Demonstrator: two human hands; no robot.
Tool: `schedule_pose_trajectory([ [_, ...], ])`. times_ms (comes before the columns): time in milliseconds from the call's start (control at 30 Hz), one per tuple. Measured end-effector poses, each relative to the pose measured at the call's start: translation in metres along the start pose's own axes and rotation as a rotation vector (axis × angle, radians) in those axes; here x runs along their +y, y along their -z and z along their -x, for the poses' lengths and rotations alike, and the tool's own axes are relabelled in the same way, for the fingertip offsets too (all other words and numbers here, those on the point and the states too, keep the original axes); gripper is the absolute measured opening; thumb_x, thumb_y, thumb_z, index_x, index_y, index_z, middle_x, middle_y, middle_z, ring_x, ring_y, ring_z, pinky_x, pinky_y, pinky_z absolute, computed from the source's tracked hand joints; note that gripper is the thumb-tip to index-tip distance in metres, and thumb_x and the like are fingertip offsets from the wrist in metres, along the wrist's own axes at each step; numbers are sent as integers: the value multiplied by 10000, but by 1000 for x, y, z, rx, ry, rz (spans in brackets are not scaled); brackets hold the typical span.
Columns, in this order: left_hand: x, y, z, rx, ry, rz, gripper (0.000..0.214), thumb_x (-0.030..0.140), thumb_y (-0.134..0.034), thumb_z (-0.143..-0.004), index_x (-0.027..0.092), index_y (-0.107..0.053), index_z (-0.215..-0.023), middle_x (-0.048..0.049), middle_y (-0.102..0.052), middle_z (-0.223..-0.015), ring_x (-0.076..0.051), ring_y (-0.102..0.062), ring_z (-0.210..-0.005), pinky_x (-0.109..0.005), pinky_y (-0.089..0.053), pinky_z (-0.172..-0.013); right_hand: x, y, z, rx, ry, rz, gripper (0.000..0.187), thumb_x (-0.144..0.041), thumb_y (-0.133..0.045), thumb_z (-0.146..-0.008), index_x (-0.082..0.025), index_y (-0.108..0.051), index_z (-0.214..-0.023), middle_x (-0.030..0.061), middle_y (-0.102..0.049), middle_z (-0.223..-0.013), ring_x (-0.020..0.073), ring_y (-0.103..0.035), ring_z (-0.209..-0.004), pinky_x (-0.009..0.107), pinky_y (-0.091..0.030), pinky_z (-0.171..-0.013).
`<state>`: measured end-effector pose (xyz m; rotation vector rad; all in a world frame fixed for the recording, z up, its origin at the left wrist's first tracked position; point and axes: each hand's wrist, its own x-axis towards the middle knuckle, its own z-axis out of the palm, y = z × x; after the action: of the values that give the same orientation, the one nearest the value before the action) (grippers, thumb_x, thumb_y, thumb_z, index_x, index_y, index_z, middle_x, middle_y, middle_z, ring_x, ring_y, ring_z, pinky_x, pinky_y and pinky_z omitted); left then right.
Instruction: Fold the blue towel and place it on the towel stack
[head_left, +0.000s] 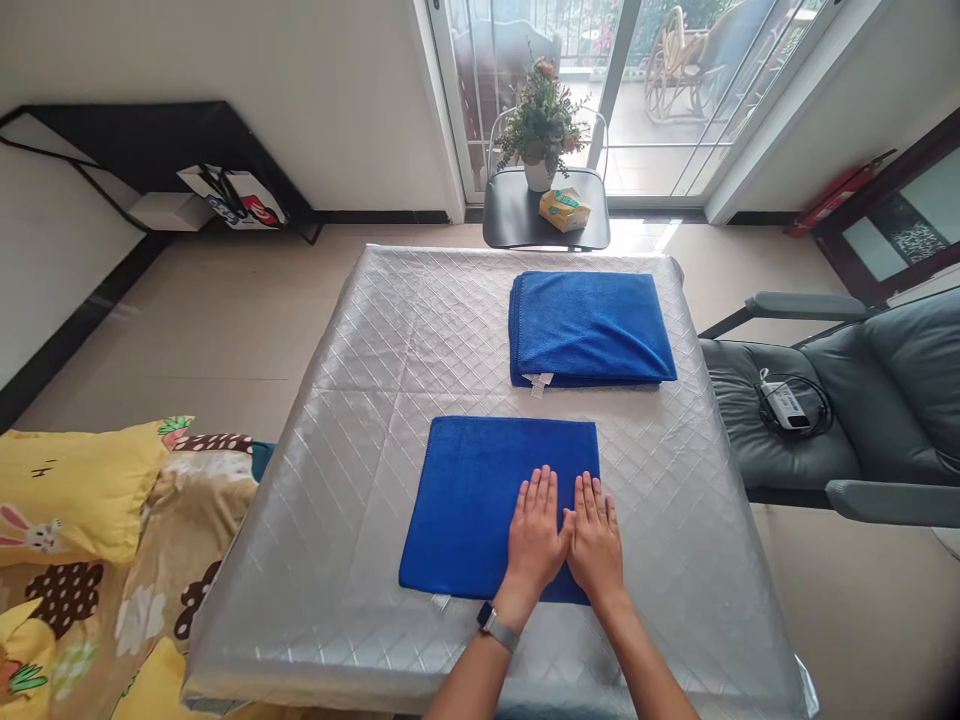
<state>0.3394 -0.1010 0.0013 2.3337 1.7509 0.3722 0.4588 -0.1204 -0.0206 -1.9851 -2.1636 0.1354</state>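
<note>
A blue towel [472,500] lies folded into a rough rectangle on the silver quilted tablecloth [337,480]. Flat on its right part rests my left hand [536,535], fingers stretched out and a watch on the wrist. My right hand [596,535] lies beside it over the towel's right edge, also flat, and the two thumbs touch. Neither hand holds anything. A small white tag [440,602] sticks out at the towel's near left edge. Farther back sits a stack of folded blue towels [592,325], with white tags at its near left corner.
Behind the table a black chair [502,215] bears a potted plant [541,120] and a yellow tissue pack [565,210]. At the right stands a grey armchair [795,400] with a white device and cable on it. Yellow patterned bedding [82,500] lies at the left.
</note>
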Motion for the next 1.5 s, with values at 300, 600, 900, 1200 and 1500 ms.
schedule_pose_trajectory([
  [300,-116,31,63,133,361,-182,691,445,-339,-1039,148,-66,-1600,-159,-189,-1650,-299,-187,-1529,-551,-256,-1222,-3,2,-2,1,-33,-10,643,-344,-263,-1058,-167,23,-1607,89,-214,-1648,228,-175,-1532,456,-158,-1240],
  [600,-134,43,81,164,440,-108,712,451,-362,-1035,174,-38,-1606,-172,-167,-1658,-329,-208,-1520,-575,-318,-1190,-6,18,-21,-7,-26,-18,621,-353,-225,-1062,-176,4,-1611,77,-223,-1648,232,-169,-1533,476,-176,-1239],
  [900,-36,24,-6,74,33,5,656,408,-368,-1033,119,-184,-1593,-138,-303,-1621,-255,-232,-1519,-463,-328,-1216,5,-4,-64,16,-53,27,628,-333,-238,-1055,-94,-59,-1608,142,-212,-1645,233,-124,-1541,469,-171,-1240],
  [1200,-25,1,-41,10,-5,17,676,499,-341,-1027,114,-247,-1574,-104,-273,-1630,-233,-220,-1522,-447,-267,-1245,7,-7,-61,13,-47,27,617,-332,-219,-1051,-110,-75,-1608,124,-193,-1649,239,-121,-1541,476,-176,-1232],
  [1500,-139,28,1,194,301,-144,695,506,-308,-1030,145,-135,-1599,-159,-290,-1620,-290,-294,-1496,-535,-296,-1212,7,-10,-63,18,-89,-19,609,-399,-203,-1051,-137,-176,-1600,71,-229,-1641,213,-160,-1534,451,-173,-1247],
])
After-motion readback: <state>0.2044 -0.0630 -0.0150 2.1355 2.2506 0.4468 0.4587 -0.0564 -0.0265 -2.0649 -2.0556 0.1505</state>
